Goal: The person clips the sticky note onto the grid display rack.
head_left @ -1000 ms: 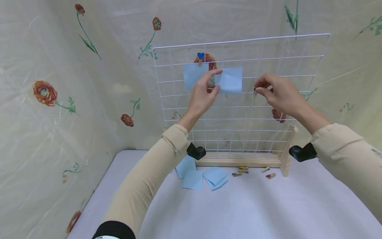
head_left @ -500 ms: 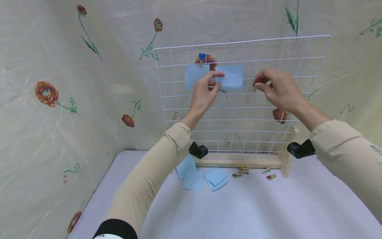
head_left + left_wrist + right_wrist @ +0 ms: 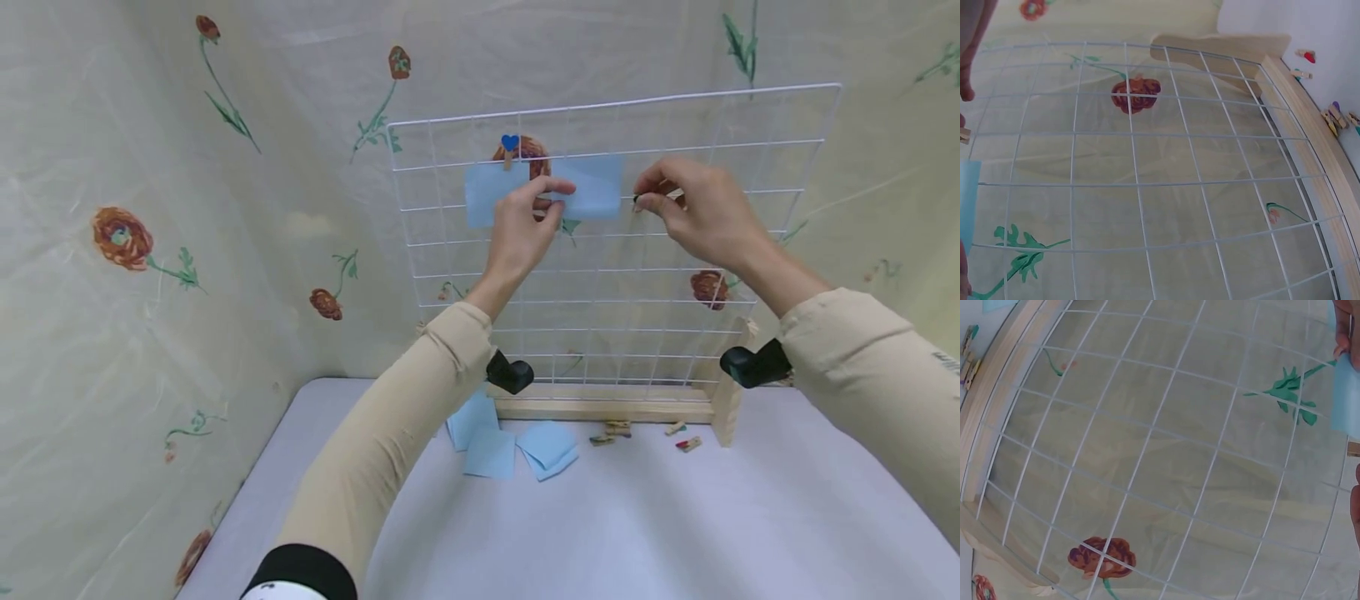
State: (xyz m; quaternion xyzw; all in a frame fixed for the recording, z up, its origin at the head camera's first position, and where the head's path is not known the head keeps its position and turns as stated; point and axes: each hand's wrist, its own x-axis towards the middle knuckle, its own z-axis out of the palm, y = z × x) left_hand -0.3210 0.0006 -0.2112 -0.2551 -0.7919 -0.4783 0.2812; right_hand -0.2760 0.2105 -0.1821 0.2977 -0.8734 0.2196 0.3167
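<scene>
In the head view my left hand (image 3: 521,223) pinches the left edge of a light blue paper square (image 3: 597,187) in front of a white wire grid (image 3: 617,270). My right hand (image 3: 705,208) holds a small wooden clothespin (image 3: 1354,449) between thumb and fingers, just right of that paper. Its dark end (image 3: 637,199) shows at the fingertips. Another blue square (image 3: 486,193) hangs on the grid to the left, under a clothespin with a blue heart (image 3: 510,143). Both wrist views catch only fingers at their edges.
A wooden base (image 3: 607,408) carries the grid on a white-covered table (image 3: 600,525). Several blue paper squares (image 3: 491,454) lie before it. Several small clothespins (image 3: 688,444) lie to their right. A flower-printed curtain (image 3: 300,167) hangs behind.
The left hand has shifted the paper up and to the right, up to the grid's second crossbar. My right hand has risen with the clothespin, closer to the paper's right edge.
</scene>
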